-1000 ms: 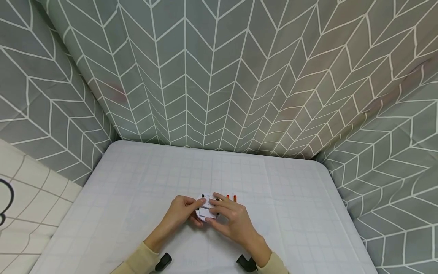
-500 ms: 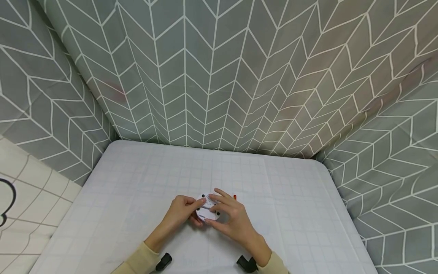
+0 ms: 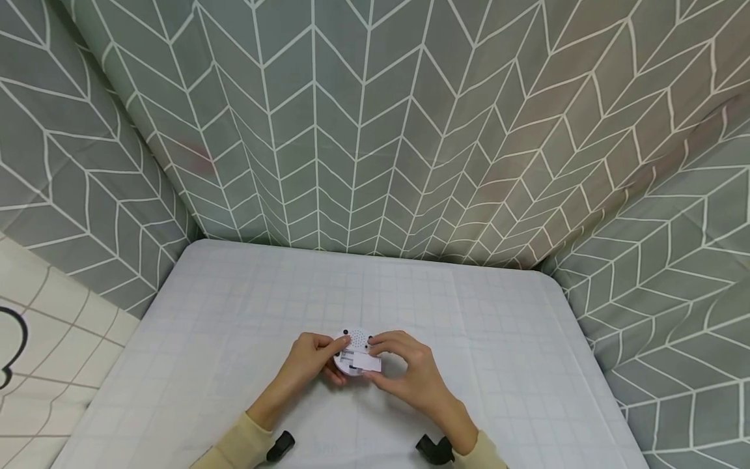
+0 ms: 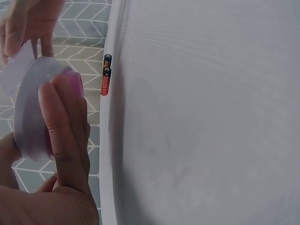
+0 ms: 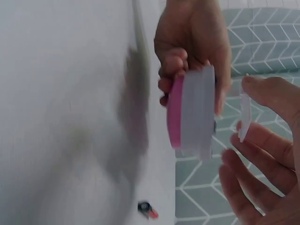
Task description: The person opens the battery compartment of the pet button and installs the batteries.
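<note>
My left hand (image 3: 313, 357) grips a round white device (image 3: 357, 339) by its left side, thumb on top and fingers underneath. Speaker holes and small black feet show on its upturned back; a pink part (image 5: 176, 112) faces the table in the right wrist view. Between thumb and fingertips my right hand (image 3: 415, 368) pinches a white battery cover (image 3: 368, 362). The right wrist view shows that cover apart from the device, and the head view shows part of the uncovered battery compartment (image 3: 346, 357). Red-and-black batteries (image 4: 106, 75) lie on the table beyond, hidden in the head view.
A white cloth covers the table (image 3: 263, 286). Grey curtains (image 3: 375, 130) with a white chevron pattern hang along its back and sides. Black wrist mounts (image 3: 281, 447) sit by both beige sleeves (image 3: 237, 446).
The battery cover has come off the device and moved right in my right hand, baring part of the compartment. My left hand keeps its grip. The batteries are now hidden from the head view.
</note>
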Available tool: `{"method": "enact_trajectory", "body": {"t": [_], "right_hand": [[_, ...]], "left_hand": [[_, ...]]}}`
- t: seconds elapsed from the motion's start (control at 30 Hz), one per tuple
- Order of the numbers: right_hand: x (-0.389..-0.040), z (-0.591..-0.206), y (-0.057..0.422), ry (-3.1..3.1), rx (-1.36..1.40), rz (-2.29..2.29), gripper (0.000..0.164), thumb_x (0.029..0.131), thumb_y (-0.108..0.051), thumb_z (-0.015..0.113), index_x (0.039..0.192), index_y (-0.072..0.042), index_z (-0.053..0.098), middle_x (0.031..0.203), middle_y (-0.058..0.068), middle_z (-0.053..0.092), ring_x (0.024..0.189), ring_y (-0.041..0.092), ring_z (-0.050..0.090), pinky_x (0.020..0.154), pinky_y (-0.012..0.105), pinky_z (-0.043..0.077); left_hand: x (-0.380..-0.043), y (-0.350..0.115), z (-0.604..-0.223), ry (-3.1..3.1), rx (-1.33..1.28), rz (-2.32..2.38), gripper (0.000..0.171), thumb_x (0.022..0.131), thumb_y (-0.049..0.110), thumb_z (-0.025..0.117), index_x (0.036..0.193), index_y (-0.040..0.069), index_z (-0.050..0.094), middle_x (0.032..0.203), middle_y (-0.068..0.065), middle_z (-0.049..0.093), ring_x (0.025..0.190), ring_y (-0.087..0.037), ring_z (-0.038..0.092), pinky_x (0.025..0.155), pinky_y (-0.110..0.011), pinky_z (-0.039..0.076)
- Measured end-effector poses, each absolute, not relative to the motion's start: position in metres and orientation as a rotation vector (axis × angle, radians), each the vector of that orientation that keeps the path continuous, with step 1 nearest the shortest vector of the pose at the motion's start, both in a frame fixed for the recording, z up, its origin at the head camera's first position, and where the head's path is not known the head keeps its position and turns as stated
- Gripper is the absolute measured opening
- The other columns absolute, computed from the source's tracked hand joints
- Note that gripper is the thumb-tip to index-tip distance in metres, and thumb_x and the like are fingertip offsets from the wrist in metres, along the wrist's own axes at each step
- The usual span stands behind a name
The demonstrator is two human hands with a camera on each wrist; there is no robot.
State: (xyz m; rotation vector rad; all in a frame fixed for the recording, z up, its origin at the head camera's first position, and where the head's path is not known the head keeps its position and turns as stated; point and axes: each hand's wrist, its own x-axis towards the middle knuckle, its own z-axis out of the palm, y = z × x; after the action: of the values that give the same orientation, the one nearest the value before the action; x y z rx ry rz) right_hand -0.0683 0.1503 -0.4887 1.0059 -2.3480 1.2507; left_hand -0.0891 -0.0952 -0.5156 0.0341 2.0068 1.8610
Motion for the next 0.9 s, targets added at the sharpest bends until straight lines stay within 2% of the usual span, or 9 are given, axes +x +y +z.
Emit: {"method": "enact_trajectory", "body": {"t": [0.17, 0.27, 0.57, 0.9], "right_hand": [[-0.068, -0.488, 0.164, -2.399, 0.984, 1.313, 0.033, 0.081, -0.01, 0.093, 0.109, -0.01, 0.074, 0.106, 0.003, 0.077, 0.096, 0.017, 0.073, 0.077, 0.037, 0.064], [-0.068, -0.489, 0.172, -2.43, 0.969, 1.328, 0.034, 0.082, -0.009, 0.092, 0.109, -0.01, 0.074, 0.104, 0.001, 0.076, 0.091, 0.014, 0.072, 0.073, 0.038, 0.064], [-0.068, -0.492, 0.198, -2.524, 0.869, 1.287, 0.037, 0.078, -0.005, 0.093, 0.109, -0.012, 0.074, 0.106, 0.0, 0.076, 0.095, 0.014, 0.072, 0.073, 0.038, 0.065], [-0.072, -0.502, 0.228, -2.592, 0.772, 1.15, 0.035, 0.076, -0.007, 0.095, 0.105, -0.01, 0.076, 0.102, 0.002, 0.077, 0.09, 0.016, 0.073, 0.074, 0.039, 0.064]], "left_hand": [[-0.088, -0.097, -0.516, 1.977, 0.023, 1.877, 0.048, 0.102, 0.04, 0.071, 0.104, -0.008, 0.076, 0.07, -0.016, 0.076, 0.055, -0.028, 0.075, 0.06, -0.039, 0.063], [-0.088, -0.098, -0.515, 1.964, 0.021, 1.889, 0.048, 0.101, 0.04, 0.071, 0.104, -0.008, 0.075, 0.071, -0.016, 0.076, 0.055, -0.027, 0.075, 0.06, -0.038, 0.063], [-0.088, -0.098, -0.513, 1.96, -0.029, 1.878, 0.048, 0.101, 0.042, 0.072, 0.104, -0.006, 0.075, 0.072, -0.015, 0.076, 0.054, -0.024, 0.074, 0.062, -0.033, 0.063], [-0.089, -0.099, -0.517, 1.976, -0.033, 1.863, 0.049, 0.1, 0.043, 0.072, 0.104, -0.006, 0.075, 0.072, -0.015, 0.076, 0.055, -0.025, 0.075, 0.064, -0.032, 0.063]]}}
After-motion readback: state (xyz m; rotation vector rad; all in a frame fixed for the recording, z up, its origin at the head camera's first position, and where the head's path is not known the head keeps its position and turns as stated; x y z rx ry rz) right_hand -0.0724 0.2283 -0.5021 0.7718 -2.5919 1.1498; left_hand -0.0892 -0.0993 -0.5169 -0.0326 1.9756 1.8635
